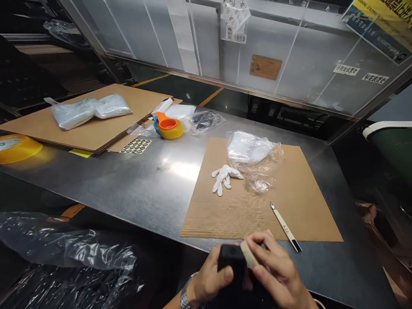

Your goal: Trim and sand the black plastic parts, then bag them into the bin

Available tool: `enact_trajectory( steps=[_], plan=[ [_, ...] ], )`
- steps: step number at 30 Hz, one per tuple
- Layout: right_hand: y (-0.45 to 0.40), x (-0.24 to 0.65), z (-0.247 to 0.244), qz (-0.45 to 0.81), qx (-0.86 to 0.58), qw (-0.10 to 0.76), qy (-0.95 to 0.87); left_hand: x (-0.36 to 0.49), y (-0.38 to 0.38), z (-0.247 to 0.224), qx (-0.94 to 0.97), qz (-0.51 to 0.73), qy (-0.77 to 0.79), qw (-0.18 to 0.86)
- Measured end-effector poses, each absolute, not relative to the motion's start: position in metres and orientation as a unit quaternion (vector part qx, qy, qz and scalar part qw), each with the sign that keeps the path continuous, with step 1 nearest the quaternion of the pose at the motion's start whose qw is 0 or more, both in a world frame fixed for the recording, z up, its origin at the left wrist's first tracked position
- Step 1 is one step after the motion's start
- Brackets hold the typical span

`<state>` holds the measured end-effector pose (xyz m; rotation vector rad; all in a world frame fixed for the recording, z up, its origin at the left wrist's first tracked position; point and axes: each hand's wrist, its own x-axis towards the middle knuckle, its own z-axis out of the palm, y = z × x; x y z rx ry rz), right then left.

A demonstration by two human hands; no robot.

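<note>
Near the front edge of the table, my left hand (210, 277) is closed around a black block-shaped object (231, 254) with rounded corners. Its lower part blends into the dark below, so its kind is unclear. My right hand (278, 270) pinches a small beige pad (249, 255) against the object's right side. Just beyond the right hand, a craft knife (286, 227) marked A26 lies on the cardboard sheet (225, 219), its blade pointing away from me. Farther up the sheet are a white glove (223, 178) and a clear plastic bag (249, 148) with something white inside.
Stacked cardboard (96, 135) at the left carries two wrapped white packets (75, 113). An orange tape dispenser (169, 125), a sticker sheet (135, 146) and a yellow tape roll (22, 150) are on the metal table (144, 184). A large plastic bag (71, 253) is at lower left.
</note>
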<state>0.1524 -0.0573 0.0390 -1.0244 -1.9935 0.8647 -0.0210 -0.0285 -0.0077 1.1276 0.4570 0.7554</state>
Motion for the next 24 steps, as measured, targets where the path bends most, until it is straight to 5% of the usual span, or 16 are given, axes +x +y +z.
enact_trajectory(
  steps=[4,9,18,24],
  plan=[
    [-0.067,0.133,0.011,0.300,-0.440,0.489,-0.691,-0.011,-0.033,-0.017,0.278,0.409,0.216,0.842],
    [-0.090,0.106,-0.024,0.248,-0.492,0.520,-0.653,-0.005,-0.024,-0.024,0.008,0.375,0.145,0.916],
    [-0.056,0.131,-0.010,0.270,-0.560,0.457,-0.635,0.006,-0.035,-0.016,-0.014,0.342,0.259,0.903],
    [-0.088,0.117,-0.019,0.262,-0.445,0.451,-0.728,-0.010,-0.008,-0.011,-0.046,0.321,0.242,0.914]
  ],
)
